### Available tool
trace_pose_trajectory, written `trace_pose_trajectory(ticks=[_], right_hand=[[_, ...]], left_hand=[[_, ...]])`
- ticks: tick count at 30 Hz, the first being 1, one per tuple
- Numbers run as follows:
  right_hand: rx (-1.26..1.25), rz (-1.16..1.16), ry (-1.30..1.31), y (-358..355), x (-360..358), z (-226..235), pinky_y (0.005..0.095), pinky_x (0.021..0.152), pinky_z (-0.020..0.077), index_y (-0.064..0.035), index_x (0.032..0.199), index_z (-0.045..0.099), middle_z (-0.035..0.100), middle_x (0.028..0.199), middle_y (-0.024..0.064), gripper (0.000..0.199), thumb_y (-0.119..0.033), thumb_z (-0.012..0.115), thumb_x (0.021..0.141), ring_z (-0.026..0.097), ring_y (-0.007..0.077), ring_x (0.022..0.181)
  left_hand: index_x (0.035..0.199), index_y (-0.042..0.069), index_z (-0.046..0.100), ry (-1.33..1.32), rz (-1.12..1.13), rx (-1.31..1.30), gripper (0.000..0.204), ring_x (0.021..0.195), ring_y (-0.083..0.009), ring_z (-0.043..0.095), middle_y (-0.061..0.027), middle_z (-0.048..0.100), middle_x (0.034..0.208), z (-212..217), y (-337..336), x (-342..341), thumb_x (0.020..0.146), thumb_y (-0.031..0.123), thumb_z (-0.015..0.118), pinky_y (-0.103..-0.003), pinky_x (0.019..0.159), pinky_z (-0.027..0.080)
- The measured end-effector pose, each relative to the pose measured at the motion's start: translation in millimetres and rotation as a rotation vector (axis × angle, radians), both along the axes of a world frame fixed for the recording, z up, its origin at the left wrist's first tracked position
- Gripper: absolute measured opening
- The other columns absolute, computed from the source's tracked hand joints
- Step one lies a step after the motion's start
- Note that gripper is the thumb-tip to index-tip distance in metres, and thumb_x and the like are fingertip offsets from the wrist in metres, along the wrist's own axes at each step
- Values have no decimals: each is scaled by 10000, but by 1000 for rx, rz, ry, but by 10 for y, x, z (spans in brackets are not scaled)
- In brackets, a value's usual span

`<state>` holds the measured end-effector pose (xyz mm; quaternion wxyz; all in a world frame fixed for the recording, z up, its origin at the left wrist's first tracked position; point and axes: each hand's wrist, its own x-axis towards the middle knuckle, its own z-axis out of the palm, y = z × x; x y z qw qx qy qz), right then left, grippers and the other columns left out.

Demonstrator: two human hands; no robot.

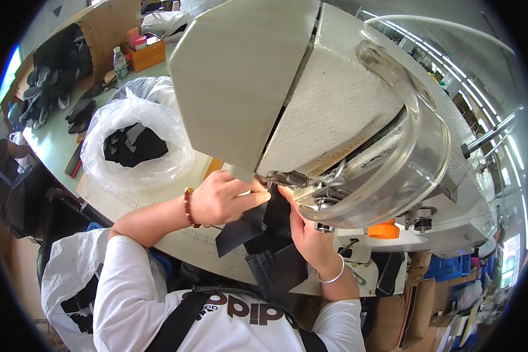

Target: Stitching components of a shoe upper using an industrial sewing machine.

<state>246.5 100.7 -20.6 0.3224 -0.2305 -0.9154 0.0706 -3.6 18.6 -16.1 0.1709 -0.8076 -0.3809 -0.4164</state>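
A large pale sewing machine head (334,94) stands in front of me and hides part of the work. Just under it, my left hand (223,198) pinches the upper edge of a black fabric piece (255,229), its fingers closed. A beaded bracelet circles that wrist. On the other side of the fabric, my right hand (308,232) grips the piece's right edge, with some fingertips hidden by the machine; a white bangle is on this wrist. Below the hands the fabric hangs toward me in several flaps, one of them ribbed. The needle cannot be made out.
At the left on the table, a clear plastic bag (136,141) holds black and grey fabric pieces. Farther back are a water bottle (120,64), an orange box (146,54) and a carton (94,41) with dark pieces. Another plastic bag (70,264) hangs at lower left.
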Motion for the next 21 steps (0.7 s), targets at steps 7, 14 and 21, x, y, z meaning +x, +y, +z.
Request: trace_pose_trajectory(ticks=[7, 14, 21], right_hand=[[-167, 79, 68, 91, 17, 5, 381, 970, 550, -16, 1215, 744, 777, 1169, 125, 268, 49, 613, 991, 737, 273, 1074], [-236, 148, 184, 150, 42, -50, 372, 1012, 525, 4, 1216, 727, 769, 1218, 103, 285, 78, 591, 977, 713, 239, 1133], [-234, 149, 91, 158, 83, -4, 359, 979, 537, 21, 1182, 719, 770, 1198, 98, 235, 67, 623, 972, 717, 213, 1104]], left_hand=[[1042, 79, 774, 76, 48, 76, 351, 853, -221, 705, -50, 733, 1045, -4, -59, -13, 693, 51, 778, -329, 656, 574], [1044, 16, 734, -27, -36, 69, 204, 840, -227, 780, -102, 779, 969, -120, -10, -129, 877, 114, 800, -347, 706, 625], [998, 18, 738, -60, -215, -18, 163, 860, -221, 781, -102, 766, 963, 233, -192, -93, 868, 81, 812, -336, 732, 658]])
